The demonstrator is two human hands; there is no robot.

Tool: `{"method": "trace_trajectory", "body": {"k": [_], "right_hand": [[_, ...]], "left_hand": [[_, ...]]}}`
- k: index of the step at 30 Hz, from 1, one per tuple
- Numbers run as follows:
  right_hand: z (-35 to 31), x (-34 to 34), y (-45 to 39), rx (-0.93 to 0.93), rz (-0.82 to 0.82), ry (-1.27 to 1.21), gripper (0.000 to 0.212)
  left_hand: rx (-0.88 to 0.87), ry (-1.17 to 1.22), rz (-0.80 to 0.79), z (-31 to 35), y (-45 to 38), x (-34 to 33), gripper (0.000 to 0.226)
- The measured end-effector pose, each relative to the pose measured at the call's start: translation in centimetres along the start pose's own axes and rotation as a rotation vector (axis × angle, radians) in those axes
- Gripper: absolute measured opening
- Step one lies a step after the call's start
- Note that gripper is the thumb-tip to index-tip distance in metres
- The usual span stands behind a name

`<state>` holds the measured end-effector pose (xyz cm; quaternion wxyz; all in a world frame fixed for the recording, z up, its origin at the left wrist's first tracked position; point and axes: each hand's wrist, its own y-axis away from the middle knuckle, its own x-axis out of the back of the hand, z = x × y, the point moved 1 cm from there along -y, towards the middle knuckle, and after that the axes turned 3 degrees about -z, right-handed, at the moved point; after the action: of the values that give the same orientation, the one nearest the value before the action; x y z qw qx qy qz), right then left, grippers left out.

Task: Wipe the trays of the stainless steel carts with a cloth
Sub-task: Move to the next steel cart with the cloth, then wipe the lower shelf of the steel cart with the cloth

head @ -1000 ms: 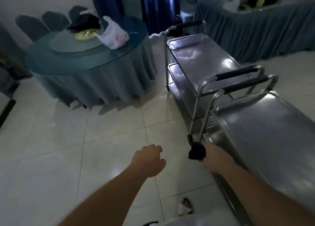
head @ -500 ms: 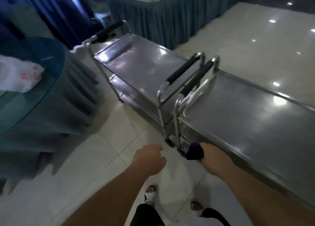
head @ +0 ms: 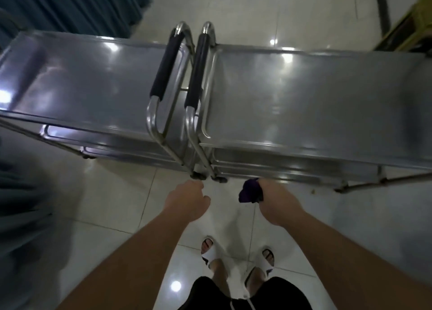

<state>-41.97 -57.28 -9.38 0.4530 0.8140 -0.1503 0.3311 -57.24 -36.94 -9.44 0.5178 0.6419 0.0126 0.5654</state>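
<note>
Two stainless steel carts stand end to end in front of me, their black-padded handles side by side in the middle. The left cart's top tray point(head: 88, 87) and the right cart's top tray point(head: 315, 99) are bare and shiny, with lower shelves under them. My right hand point(head: 278, 199) hangs below the right cart's near edge, closed on a bunched dark purple cloth point(head: 250, 191). My left hand point(head: 187, 198) is a loose fist holding nothing, just below the carts' near wheels. Neither hand touches a cart.
Glossy white tiled floor runs around the carts. A blue-grey table skirt point(head: 70, 8) hangs at the back left, and another draped cloth point(head: 21, 216) is at my left. A dark and yellow-green object point(head: 411, 26) sits at the back right. My sandalled feet point(head: 236, 256) stand near the carts.
My view has swung right and down, so the carts now lie square across in front of me. Both hands keep their pose, the right one still holding the cloth.
</note>
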Motion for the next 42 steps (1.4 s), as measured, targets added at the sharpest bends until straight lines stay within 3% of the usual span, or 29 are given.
{"method": "trace_trajectory", "body": {"k": [6,12,18,23,25,28,31,34,38,42], "right_hand": [[2.6,-2.3,-4.8,0.004,-0.07,-0.042,0.035],[4.7,-6.1,-10.8,0.049,0.006,-0.004,0.043],[4.7,-10.2,-19.5,0.144,0.078,0.136,0.061],[3.5,-12.7,-26.3,0.32,0.305,0.166,0.06],[3.0,-13.5,-28.9,0.37,0.389,0.193,0.067],[1.9,-14.5,-32.9,0.407,0.459,0.231,0.067],[0.7,-15.9,-36.3,0.421,0.528,0.257,0.067],[-0.2,-17.6,-39.2,0.488,0.499,0.235,0.066],[-0.1,-20.5,-41.6,0.542,0.185,0.05,0.072],[3.0,-21.8,-41.8,0.448,0.325,0.092,0.075]], "left_hand": [[0.019,0.01,-0.016,1.0,-4.4,-3.7,0.054],[0.065,0.1,0.006,0.3,-11.3,-9.1,0.056],[0.139,0.488,0.177,-3.0,-21.6,-13.1,0.049],[0.017,0.833,0.343,-4.9,-28.6,-14.4,0.07],[-0.044,0.896,0.502,-5.3,-30.1,-14.1,0.074],[-0.174,0.958,0.65,-5.5,-31.5,-14.6,0.058],[-0.312,0.99,0.712,-5.3,-32.9,-15.4,0.026],[-0.394,1.127,0.777,-4.7,-34.4,-15.5,0.017],[-0.432,1.329,0.824,-3.6,-36.7,-16.0,0.033],[-0.402,1.374,0.846,-3.0,-38.2,-16.6,0.035]]}}
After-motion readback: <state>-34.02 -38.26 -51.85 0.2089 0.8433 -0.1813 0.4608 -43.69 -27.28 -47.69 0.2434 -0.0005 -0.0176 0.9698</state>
